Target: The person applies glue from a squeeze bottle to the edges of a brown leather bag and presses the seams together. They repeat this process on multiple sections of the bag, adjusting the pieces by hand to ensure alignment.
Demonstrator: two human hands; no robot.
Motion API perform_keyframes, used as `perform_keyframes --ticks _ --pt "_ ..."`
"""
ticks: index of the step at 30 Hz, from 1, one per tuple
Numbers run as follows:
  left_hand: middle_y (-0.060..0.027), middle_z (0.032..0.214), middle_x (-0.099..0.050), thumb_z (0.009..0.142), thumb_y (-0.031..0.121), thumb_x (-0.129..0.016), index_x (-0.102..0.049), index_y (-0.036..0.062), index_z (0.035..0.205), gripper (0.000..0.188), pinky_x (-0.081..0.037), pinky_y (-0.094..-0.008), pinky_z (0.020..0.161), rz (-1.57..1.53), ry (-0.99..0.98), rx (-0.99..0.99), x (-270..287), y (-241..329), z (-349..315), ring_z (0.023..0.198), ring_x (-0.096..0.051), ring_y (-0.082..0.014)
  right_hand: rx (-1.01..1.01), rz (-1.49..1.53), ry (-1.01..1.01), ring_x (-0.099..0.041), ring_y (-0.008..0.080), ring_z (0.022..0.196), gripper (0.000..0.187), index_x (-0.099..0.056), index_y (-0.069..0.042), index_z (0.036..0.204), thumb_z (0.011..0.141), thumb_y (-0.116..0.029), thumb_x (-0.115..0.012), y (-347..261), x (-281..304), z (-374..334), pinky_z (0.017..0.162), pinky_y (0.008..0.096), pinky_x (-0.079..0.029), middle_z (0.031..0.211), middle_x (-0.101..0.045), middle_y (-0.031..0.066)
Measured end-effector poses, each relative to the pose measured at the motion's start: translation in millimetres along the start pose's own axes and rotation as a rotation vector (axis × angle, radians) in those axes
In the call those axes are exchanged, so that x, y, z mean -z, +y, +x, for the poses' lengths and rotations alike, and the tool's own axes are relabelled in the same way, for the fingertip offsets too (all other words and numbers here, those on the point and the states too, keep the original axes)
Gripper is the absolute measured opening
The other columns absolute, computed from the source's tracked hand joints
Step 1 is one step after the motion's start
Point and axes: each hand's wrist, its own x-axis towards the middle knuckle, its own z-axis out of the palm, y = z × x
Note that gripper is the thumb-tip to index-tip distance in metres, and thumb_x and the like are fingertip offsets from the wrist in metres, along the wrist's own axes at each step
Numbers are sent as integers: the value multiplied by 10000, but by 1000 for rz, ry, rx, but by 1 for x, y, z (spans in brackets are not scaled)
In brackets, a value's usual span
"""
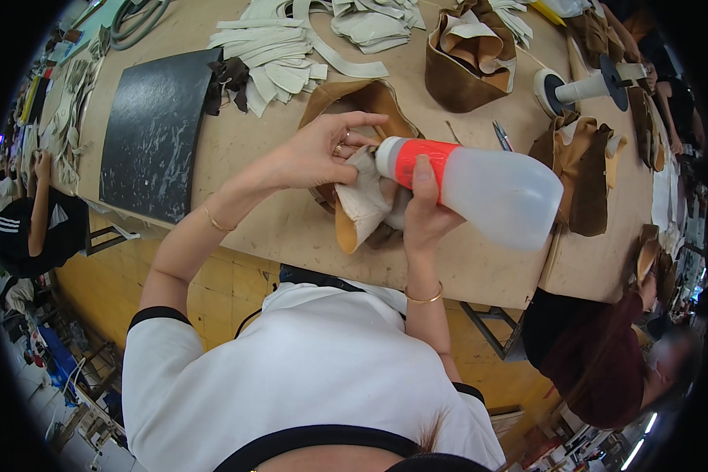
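My right hand [426,211] is wrapped round a translucent white plastic squeeze bottle [511,193] with a red band. The bottle lies nearly level, its narrow end pointing left at a brown leather piece with a pale lining [363,203]. My left hand [318,151] pinches the upper edge of that piece between thumb and fingers, the index finger stretched out above it. The bottle's tip is close to the pinched edge; whether they touch I cannot tell. Behind my hands, tan leather [391,98] curves up from the table, partly hidden.
A scuffed black board [153,134] lies on the table [291,240] at left. Pale strips [267,55] are heaped at the back. A brown leather pouch [468,75], a spool [582,90], pens [502,135] and brown leather pieces [582,169] stand to the right. Co-workers are at both sides.
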Motion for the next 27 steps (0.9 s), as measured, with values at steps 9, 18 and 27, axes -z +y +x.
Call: perform_keyframes --ticks 9,18,27 --pt "-133 1327 -483 646 -156 -444 -307 9 1433 816 -460 -250 894 -126 -135 -43 -2 0 -3 1120 -514 -133 -110 104 -27 -606 213 819 407 -580 39 1010 735 -186 -779 -9 -1 -3 765 338 -504 950 -622 114" --pt "-153 1362 -451 636 -166 -398 -290 6 1438 827 -408 -271 1000 -180 -174 -91 7 -8 0 1206 -494 -168 -148 128 11 -592 208 822 391 -565 30 1015 739 -164 -763 -14 2 2 766 331 -493 960 -608 110" --pt "-149 1323 -488 695 -152 -433 -303 10 1432 765 -464 -204 832 -439 -155 4 13 -13 0 1182 -513 -138 -160 129 -37 -601 205 844 423 -565 24 1052 729 -152 -774 -9 2 -3 774 339 -506 991 -613 113"
